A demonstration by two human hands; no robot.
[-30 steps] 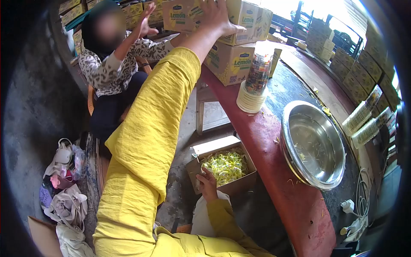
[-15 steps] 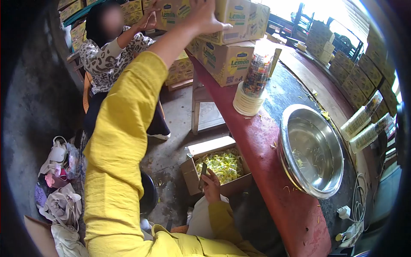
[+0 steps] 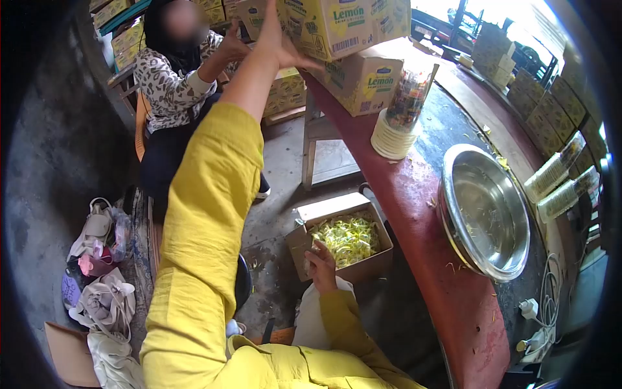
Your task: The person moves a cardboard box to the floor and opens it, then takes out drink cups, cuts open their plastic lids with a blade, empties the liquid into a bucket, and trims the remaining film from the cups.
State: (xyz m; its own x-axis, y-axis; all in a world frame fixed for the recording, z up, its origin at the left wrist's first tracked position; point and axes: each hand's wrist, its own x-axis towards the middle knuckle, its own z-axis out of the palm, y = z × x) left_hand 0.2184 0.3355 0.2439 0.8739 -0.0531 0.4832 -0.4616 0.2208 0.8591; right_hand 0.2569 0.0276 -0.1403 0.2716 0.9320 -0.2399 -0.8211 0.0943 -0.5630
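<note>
My left hand point(image 3: 280, 53) reaches up at the top centre and grips the lower edge of a cardboard lemon drink box point(image 3: 350, 29), its thumb spread beneath; some fingers are out of view. This box sits tilted over another lemon box point(image 3: 369, 81) on the table. Low in the middle, my right hand point(image 3: 321, 264) is closed around a slim, flat, dark object point(image 3: 308, 249), partly hidden by the fingers. Just beyond that hand, an open carton point(image 3: 382, 256) on the floor holds a heap of yellow-green and white strips point(image 3: 346, 241).
A co-worker point(image 3: 175, 97) sits at the upper left, a hand point(image 3: 232, 48) raised near the boxes. On the red-and-black table point(image 3: 414, 220) stand stacked cups point(image 3: 396, 133) and a steel basin point(image 3: 453, 227). A cable point(image 3: 551, 292) lies at right; bags point(image 3: 107, 298) lie at left.
The upper lemon box has shifted left, towards the co-worker, with my left hand on it. My right hand stays near the carton. The whole view has shifted slightly.
</note>
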